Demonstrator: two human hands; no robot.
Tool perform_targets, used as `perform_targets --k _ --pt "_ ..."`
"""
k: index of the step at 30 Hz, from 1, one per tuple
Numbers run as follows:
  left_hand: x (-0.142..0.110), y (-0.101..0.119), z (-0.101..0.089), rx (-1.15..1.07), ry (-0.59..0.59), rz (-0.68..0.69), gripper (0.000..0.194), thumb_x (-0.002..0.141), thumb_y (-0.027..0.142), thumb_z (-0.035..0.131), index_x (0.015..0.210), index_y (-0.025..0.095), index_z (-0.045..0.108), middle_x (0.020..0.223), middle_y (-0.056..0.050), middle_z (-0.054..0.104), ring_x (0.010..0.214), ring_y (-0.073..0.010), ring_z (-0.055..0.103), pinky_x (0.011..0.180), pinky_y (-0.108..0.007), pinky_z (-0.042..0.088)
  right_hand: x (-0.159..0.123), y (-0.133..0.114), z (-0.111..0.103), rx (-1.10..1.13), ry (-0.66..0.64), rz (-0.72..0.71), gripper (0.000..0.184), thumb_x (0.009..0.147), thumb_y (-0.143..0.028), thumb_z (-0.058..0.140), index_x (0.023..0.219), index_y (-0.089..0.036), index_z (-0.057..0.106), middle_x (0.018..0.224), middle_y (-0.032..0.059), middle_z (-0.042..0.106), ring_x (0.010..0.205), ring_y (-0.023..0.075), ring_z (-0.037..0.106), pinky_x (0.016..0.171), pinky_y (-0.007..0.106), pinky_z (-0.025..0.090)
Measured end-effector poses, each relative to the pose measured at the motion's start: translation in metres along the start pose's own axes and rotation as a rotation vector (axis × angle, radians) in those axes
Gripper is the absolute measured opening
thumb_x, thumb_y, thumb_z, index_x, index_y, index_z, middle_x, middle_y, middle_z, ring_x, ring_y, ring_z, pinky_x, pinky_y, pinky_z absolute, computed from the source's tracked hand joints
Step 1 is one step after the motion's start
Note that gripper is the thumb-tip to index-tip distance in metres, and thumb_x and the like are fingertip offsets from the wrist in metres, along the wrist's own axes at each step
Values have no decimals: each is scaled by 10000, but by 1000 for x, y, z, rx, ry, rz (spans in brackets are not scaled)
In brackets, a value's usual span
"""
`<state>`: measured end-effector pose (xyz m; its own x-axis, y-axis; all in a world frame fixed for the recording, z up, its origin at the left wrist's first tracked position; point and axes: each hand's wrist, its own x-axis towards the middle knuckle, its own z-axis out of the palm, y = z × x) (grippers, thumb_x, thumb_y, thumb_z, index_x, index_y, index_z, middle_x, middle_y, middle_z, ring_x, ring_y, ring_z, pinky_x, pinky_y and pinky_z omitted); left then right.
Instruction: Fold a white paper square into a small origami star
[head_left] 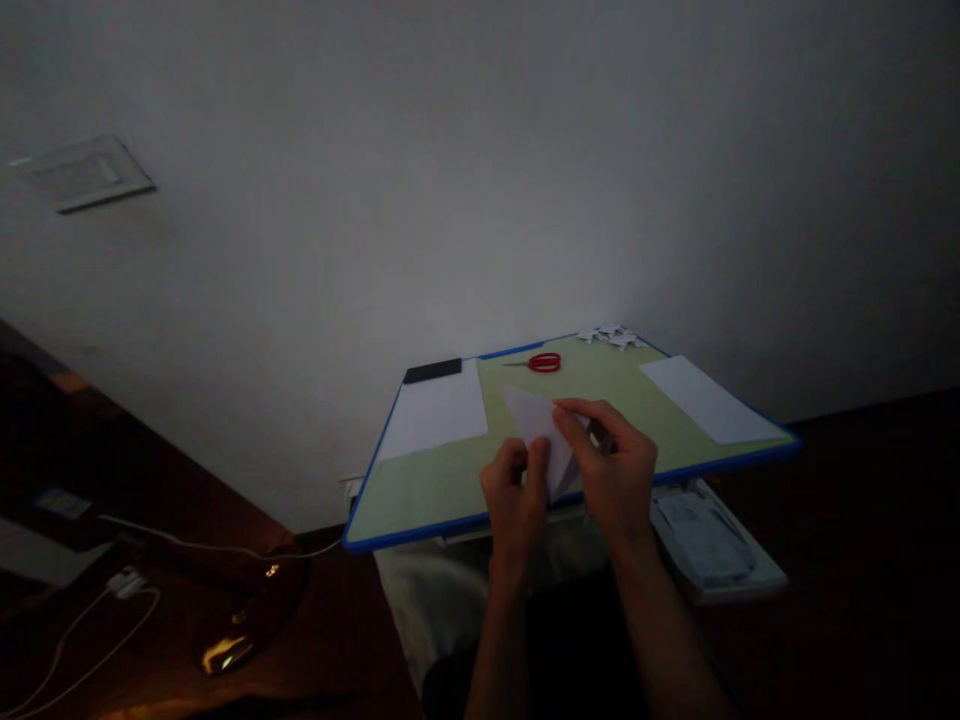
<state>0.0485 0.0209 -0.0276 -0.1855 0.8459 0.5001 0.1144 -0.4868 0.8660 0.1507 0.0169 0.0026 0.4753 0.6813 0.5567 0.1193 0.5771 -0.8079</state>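
Note:
Between my two hands is a folded piece of white paper, held up above the near edge of the table. My left hand pinches its lower left part, thumb upright against the sheet. The thumb and forefinger of my right hand close on its right edge; the other fingers are curled and partly hidden. A pointed corner of the paper sticks up to the left. Beyond it lies a pair of scissors with red handles, blades toward the left.
White sheets lie at the table's left and a white sheet at its right. A dark flat object rests at the back left. Several small white paper pieces are heaped at the back right. An open drawer juts out below. A wall stands behind.

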Motion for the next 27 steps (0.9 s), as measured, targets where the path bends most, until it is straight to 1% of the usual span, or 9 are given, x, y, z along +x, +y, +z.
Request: perform_targets --k 2,5,8,11,15,18,20,24,27 --pt "0 -1 1 -9 -3 -2 485 943 591 664 688 190 567 604 33 543 567 -113 479 531 -214 384 1 1 -1 15 12 19 85 895 -283 763 893 -221 821 880 18 781 773 179 654 692 296 488" --pt "0 -2 2 16 25 -2 473 930 573 682 675 191 570 594 33 548 569 -116 493 530 -211 389 1 2 0 21 14 31 97 892 -292 763 891 -218 825 878 22 785 779 182 663 693 296 490" --pt "1 -4 0 37 25 1 434 928 547 689 699 190 599 600 29 579 571 -119 518 536 -214 397 1 2 1 15 24 27 107 889 -295 756 888 -217 829 877 25 786 777 182 656 695 298 485" --pt "2 -6 -3 31 -27 7 384 936 522 685 755 185 647 622 22 623 565 -120 538 545 -222 400 1 1 0 -5 65 25 118 881 -304 758 894 -214 834 857 23 778 733 175 622 663 298 463" --pt "3 -5 -7 32 -157 3 386 900 482 747 687 186 619 576 35 589 530 -106 493 541 -229 372 3 3 -4 -14 143 36 139 875 -322 768 899 -205 840 838 25 769 702 168 584 635 297 431" --pt "5 -2 -10 12 -236 -6 369 885 441 773 667 184 621 575 36 589 540 -104 504 562 -230 382 5 5 -6 -3 169 54 157 875 -338 775 911 -201 843 841 28 770 697 166 573 630 300 416" --pt "6 0 -13 -2 -255 -21 338 880 416 776 677 183 637 580 37 595 546 -104 510 573 -230 388 5 6 -5 4 171 57 158 869 -338 781 909 -199 844 837 30 769 692 167 571 631 301 414" --pt "8 2 -18 -5 -246 -47 301 863 383 785 684 184 646 577 40 588 544 -106 496 567 -234 373 3 6 -3 10 168 53 148 861 -332 788 899 -200 844 820 30 763 694 170 576 638 301 421" --pt "9 2 -20 -3 -239 -37 283 859 373 791 700 186 651 586 39 584 556 -110 492 571 -239 370 2 6 -2 24 173 66 158 862 -337 786 908 -197 842 828 33 764 706 176 586 648 306 425"
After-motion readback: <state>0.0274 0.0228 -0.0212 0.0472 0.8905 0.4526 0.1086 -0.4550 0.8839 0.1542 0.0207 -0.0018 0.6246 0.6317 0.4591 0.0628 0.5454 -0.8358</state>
